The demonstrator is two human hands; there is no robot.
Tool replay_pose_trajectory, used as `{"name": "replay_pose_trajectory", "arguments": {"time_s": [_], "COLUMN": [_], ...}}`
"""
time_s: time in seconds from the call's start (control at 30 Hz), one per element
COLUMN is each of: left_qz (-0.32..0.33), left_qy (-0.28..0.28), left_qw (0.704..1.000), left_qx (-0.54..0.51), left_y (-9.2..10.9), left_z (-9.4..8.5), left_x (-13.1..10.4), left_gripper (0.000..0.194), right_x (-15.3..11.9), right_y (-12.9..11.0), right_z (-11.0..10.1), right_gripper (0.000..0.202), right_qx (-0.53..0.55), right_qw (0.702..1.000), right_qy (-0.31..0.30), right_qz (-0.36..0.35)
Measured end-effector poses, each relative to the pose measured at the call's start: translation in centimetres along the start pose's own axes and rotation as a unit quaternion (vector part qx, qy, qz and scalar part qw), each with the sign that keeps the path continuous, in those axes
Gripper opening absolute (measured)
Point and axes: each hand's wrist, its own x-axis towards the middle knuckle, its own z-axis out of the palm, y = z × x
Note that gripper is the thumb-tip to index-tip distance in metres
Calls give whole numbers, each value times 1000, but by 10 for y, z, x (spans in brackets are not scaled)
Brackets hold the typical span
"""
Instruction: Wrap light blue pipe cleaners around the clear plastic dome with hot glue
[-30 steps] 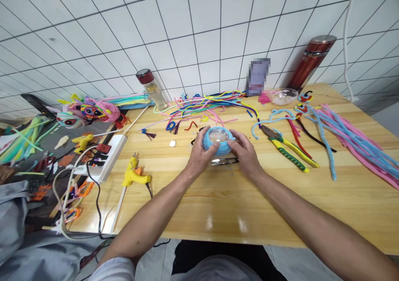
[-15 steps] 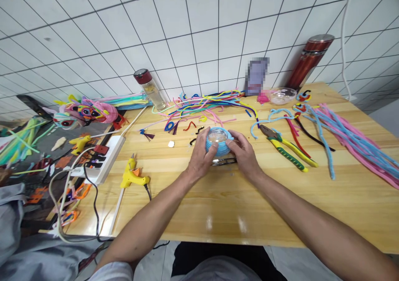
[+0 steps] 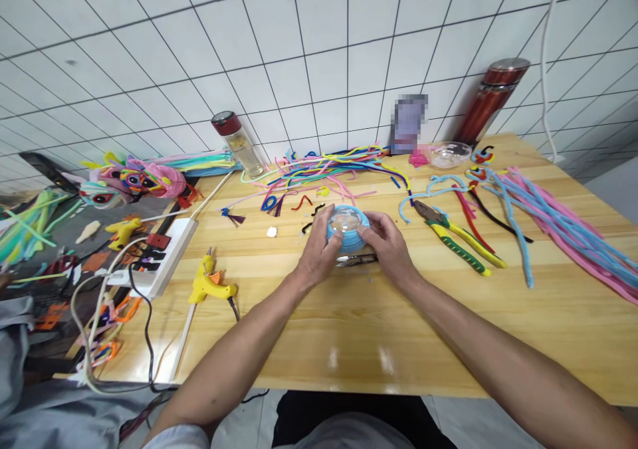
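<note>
A clear round dome with light blue coils around it, a blue-wrapped ball [image 3: 347, 228], is between my two hands above the wooden table [image 3: 309, 343]. My left hand [image 3: 320, 248] wraps its left side, thumb on the front. My right hand [image 3: 387, 242] presses the right side with thumb and fingers. Just below the ball lie small dark snips [image 3: 357, 260], partly hidden by it. Short black fuzzy pieces [image 3: 312, 220] lie near my left fingers. To the right rest pliers [image 3: 456, 236] with green and yellow handles.
A yellow glue gun [image 3: 212, 281] and a power strip [image 3: 169, 256] with cables are at left. Colourful pipe cleaners [image 3: 329, 167], a glass bottle [image 3: 239, 145] and a red flask [image 3: 491, 103] stand or lie along the wall. Blue and pink stems [image 3: 573, 226] lie right. A person's grey sleeve shows far left.
My right thumb has shifted slightly on the ball's right front edge, and the clear dome faces me a little more. The whole view has moved slightly.
</note>
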Motion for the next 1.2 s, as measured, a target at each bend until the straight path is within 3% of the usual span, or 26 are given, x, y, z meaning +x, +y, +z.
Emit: {"name": "replay_pose_trajectory", "arguments": {"time_s": [0.37, 0.83, 1.0, 1.2], "left_qz": [29, 6, 12, 24], "left_qy": [-22, -25, 23, 64], "left_qw": [999, 999, 1000, 997], "left_qx": [-17, -22, 1, 46], "left_y": [-2, 2, 0, 1], "left_z": [-2, -1, 6, 14], "left_x": [0, 0, -4, -6], "left_gripper": [67, 75, 83, 73], "right_x": [1, 1, 0, 1], "right_y": [2, 1, 2, 3], "right_z": [-1, -1, -1, -1], "right_gripper": [48, 47, 44, 47], "right_qx": [-16, 17, 14, 7], "right_qw": [1000, 1000, 1000, 1000], "right_qy": [22, 12, 13, 10], "right_qz": [-4, 13, 10, 9]}}
